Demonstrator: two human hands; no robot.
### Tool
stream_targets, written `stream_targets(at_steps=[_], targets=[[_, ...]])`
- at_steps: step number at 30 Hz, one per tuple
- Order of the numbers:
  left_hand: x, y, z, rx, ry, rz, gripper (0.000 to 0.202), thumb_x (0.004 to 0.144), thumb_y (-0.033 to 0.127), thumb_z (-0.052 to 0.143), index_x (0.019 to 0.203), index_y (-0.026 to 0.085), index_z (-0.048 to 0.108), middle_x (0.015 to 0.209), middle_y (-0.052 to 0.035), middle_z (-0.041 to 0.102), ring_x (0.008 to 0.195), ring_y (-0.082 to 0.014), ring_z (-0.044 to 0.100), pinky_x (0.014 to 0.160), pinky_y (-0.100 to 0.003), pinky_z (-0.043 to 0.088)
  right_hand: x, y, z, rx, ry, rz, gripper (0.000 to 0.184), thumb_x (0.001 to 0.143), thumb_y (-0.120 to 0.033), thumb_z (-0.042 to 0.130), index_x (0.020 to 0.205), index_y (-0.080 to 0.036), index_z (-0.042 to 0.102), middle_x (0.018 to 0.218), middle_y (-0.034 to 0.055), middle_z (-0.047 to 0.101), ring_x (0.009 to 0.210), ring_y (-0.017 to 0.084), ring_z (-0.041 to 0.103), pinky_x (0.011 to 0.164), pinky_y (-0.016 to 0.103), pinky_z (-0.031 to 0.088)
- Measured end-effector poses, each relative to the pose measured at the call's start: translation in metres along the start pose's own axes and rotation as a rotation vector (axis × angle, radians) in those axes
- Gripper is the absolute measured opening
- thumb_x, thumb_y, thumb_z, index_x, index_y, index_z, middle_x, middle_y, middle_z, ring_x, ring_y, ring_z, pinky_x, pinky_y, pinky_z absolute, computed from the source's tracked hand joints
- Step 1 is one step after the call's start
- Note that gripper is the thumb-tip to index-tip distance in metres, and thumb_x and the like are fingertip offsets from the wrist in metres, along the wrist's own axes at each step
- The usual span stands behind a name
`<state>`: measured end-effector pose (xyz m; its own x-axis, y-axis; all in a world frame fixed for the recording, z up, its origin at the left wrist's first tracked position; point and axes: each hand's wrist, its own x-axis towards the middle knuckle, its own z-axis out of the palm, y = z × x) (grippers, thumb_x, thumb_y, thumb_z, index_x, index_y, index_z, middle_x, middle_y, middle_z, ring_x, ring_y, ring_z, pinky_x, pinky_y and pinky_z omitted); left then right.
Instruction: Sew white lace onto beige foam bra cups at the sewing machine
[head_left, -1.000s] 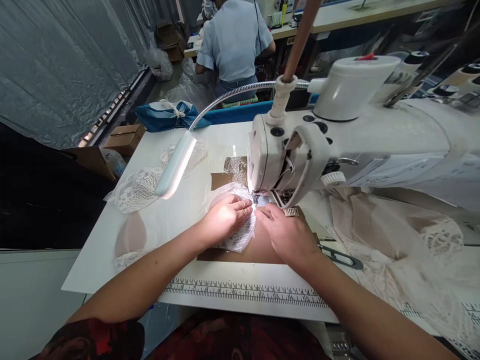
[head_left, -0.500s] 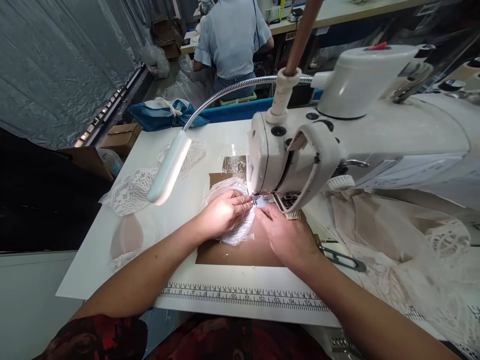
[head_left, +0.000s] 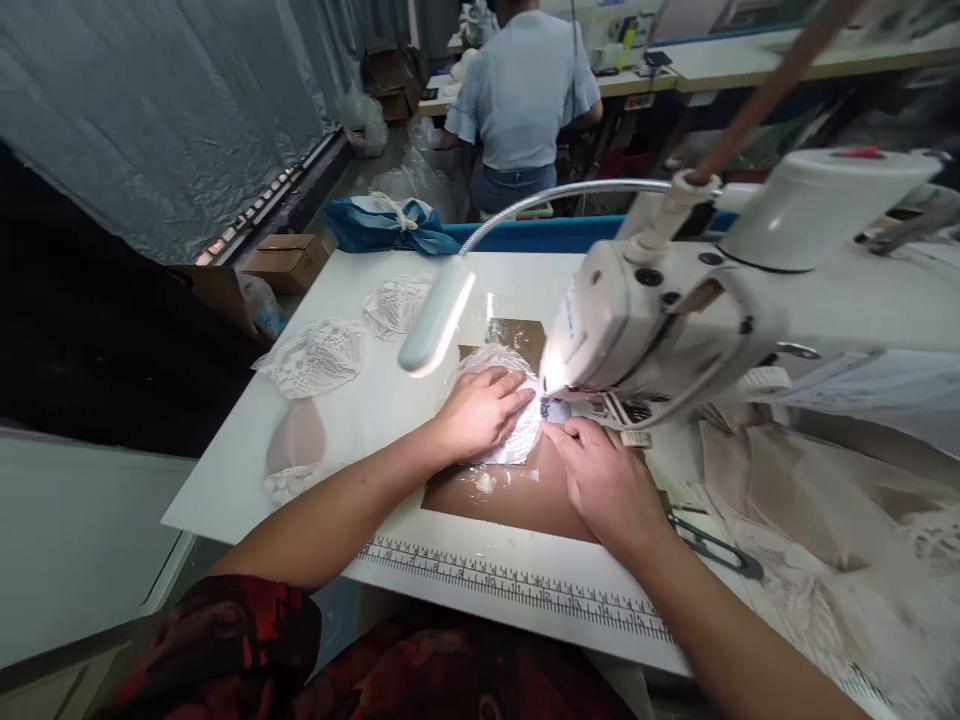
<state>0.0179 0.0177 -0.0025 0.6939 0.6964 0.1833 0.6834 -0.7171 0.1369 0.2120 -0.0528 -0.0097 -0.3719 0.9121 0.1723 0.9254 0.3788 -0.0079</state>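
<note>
A white lace bra cup [head_left: 517, 445] lies under the needle end of a white sewing machine [head_left: 592, 310], over a brown sheet [head_left: 487, 500] on the table. My left hand [head_left: 484, 408] rests flat on the cup, fingers stretched toward the needle and slightly apart. On the near side of the needle, my right hand [head_left: 604, 475] has its fingers bent, with thumb and fingertip closed at the cup's right edge. The presser foot [head_left: 545, 408] stands between the fingertips of both hands; the stitched edge there is too small to make out.
Other lace cups [head_left: 319, 355] and a beige cup [head_left: 297, 440] lie at the left. A lamp [head_left: 437, 318] hangs above the table. Beige lace fabric [head_left: 795, 500] is heaped at right, beside a dark flat tool [head_left: 716, 548]. A printed ruler [head_left: 510, 590] runs along the front. A person [head_left: 525, 95] sits ahead.
The view has swung left, so the scene sits further right. My left hand has flattened and spread over the cup. The cup appears turned, and my right fingers are more bent.
</note>
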Motion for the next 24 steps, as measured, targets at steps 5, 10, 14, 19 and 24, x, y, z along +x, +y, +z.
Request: stream_targets(at_steps=[5, 10, 14, 19, 24], targets=[[-0.023, 0.008, -0.026, 0.053, -0.140, -0.182, 0.033, 0.089, 0.027, 0.048, 0.119, 0.018, 0.058, 0.131, -0.0116, 0.054, 0.112, -0.0303, 0.051, 0.083, -0.043, 0.046, -0.002, 0.009, 0.011, 0.034, 0.113, -0.079, 0.039, 0.087, -0.012, 0.040, 0.114, -0.018, 0.067, 0.100, 0.0096, 0.066, 0.073, 0.021, 0.061, 0.061, 0.034, 0.047], [-0.101, -0.019, -0.064, 0.023, -0.015, -0.415, 0.033, 0.092, 0.030, 0.044, 0.121, 0.016, 0.052, 0.130, -0.0114, 0.054, 0.116, -0.0257, 0.050, 0.093, -0.039, 0.044, 0.000, 0.014, 0.016, 0.040, 0.142, -0.112, 0.040, 0.088, -0.015, 0.036, 0.113, -0.019, 0.067, 0.102, 0.0100, 0.065, 0.076, 0.023, 0.063, 0.063, 0.035, 0.048], [-0.192, -0.048, -0.071, 0.153, 0.194, -0.967, 0.024, 0.090, 0.029, 0.043, 0.099, 0.011, 0.057, 0.107, -0.0171, 0.062, 0.106, -0.0312, 0.055, 0.089, -0.048, 0.045, 0.000, 0.013, 0.016, 0.073, 0.129, -0.085, 0.039, 0.088, -0.019, 0.037, 0.112, -0.020, 0.067, 0.103, 0.0099, 0.066, 0.075, 0.024, 0.064, 0.062, 0.037, 0.049], [-0.262, -0.035, -0.064, 0.106, 0.288, -1.000, 0.026, 0.093, 0.029, 0.034, 0.101, 0.014, 0.053, 0.116, -0.0169, 0.059, 0.107, -0.0285, 0.056, 0.089, -0.044, 0.046, -0.002, 0.012, 0.003, 0.397, 0.026, -0.028, 0.034, 0.088, -0.036, 0.043, 0.108, -0.024, 0.068, 0.112, 0.0085, 0.066, 0.098, 0.029, 0.064, 0.077, 0.042, 0.053], [-0.238, 0.022, -0.064, -0.286, 0.373, -0.649, 0.024, 0.096, 0.034, 0.035, 0.104, 0.017, 0.051, 0.092, -0.0067, 0.063, 0.079, -0.0175, 0.060, 0.068, -0.029, 0.049, -0.020, -0.024, -0.033, 1.081, -0.286, 0.097, 0.044, 0.080, -0.050, 0.062, 0.116, -0.026, 0.062, 0.121, 0.0089, 0.064, 0.104, 0.025, 0.063, 0.085, 0.035, 0.054]])
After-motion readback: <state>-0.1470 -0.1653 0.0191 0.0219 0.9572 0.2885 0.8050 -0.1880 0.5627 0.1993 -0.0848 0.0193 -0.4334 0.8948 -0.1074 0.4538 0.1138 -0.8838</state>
